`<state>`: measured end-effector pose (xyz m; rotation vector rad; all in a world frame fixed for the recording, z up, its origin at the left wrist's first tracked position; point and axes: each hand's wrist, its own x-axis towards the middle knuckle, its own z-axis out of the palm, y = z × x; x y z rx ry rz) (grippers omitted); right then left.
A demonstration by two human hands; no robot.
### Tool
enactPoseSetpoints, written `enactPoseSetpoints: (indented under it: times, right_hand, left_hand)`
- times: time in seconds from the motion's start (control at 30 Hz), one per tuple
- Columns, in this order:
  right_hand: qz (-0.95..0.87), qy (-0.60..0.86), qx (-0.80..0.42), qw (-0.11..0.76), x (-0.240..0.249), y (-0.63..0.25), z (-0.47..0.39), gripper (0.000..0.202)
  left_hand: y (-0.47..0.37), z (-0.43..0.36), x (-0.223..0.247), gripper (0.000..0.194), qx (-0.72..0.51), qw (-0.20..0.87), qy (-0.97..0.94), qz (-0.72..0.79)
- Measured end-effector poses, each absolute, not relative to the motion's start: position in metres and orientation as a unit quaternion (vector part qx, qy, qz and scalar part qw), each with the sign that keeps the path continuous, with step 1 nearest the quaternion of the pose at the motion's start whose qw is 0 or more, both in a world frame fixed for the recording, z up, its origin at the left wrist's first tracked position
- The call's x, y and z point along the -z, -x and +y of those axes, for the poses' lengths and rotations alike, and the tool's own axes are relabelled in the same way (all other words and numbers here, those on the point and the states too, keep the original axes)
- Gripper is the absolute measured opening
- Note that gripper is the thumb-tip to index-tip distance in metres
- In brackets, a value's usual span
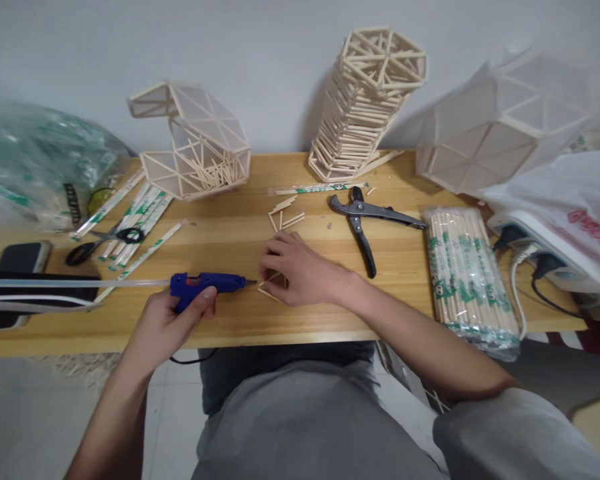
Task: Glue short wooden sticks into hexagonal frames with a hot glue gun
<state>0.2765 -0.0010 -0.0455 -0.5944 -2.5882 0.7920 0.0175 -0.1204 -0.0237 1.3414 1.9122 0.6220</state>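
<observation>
A blue hot glue gun (pixel 207 284) is gripped in my left hand (pixel 173 323), a long clear glue stick (pixel 130 283) jutting from its back. Its nozzle points right and almost meets the small wooden stick frame (pixel 267 290) on the table. Over that frame curls my right hand (pixel 297 270), fingers closed at the sticks and hiding much of them. Just beyond the right hand lie several short cut stick pieces (pixel 293 220). A pair of black-handled cutters (pixel 363 220) rests open to the right of them.
Along the wall stand a tall stick tower (pixel 363 107), a paper-panelled stick model (pixel 195 147) and a larger panelled one (pixel 495 133). Packed chopsticks (pixel 467 273) and a power strip (pixel 535 247) sit right. Scissors (pixel 105 241), wrapped chopsticks (pixel 143 223) and a phone (pixel 23 257) lie left.
</observation>
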Motion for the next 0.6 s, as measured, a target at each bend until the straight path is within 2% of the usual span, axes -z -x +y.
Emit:
enactPoseSetpoints:
  times: [0.07, 0.13, 0.33, 0.4, 0.5, 0.6]
  right_hand:
    - [-0.917, 0.212, -0.284, 0.183, 0.045, -0.277, -0.001, 0.008]
    - [-0.915, 0.213, -0.287, 0.185, 0.045, -0.277, -0.001, 0.008]
    - [-0.913, 0.209, -0.291, 0.196, 0.046, -0.278, 0.001, 0.007]
    - [-0.912, 0.209, -0.292, 0.197, 0.046, -0.278, 0.001, 0.007]
    - [-0.912, 0.208, -0.293, 0.198, 0.047, -0.278, 0.001, 0.006]
    - [-0.911, 0.208, -0.294, 0.200, 0.047, -0.278, 0.001, 0.006]
  left_hand:
    - [-0.018, -0.121, 0.024, 0.057, -0.244, 0.381, -0.485, 0.748]
    - [-0.018, -0.121, 0.025, 0.054, -0.260, 0.362, -0.455, 0.771]
    - [-0.022, -0.119, 0.018, 0.049, -0.162, 0.145, -0.486, 0.846]
    - [-0.024, -0.117, 0.015, 0.049, -0.142, 0.114, -0.492, 0.851]
    - [-0.031, -0.120, 0.015, 0.044, -0.159, 0.080, -0.514, 0.839]
    - [-0.049, -0.134, 0.021, 0.031, -0.224, -0.001, -0.592, 0.774]
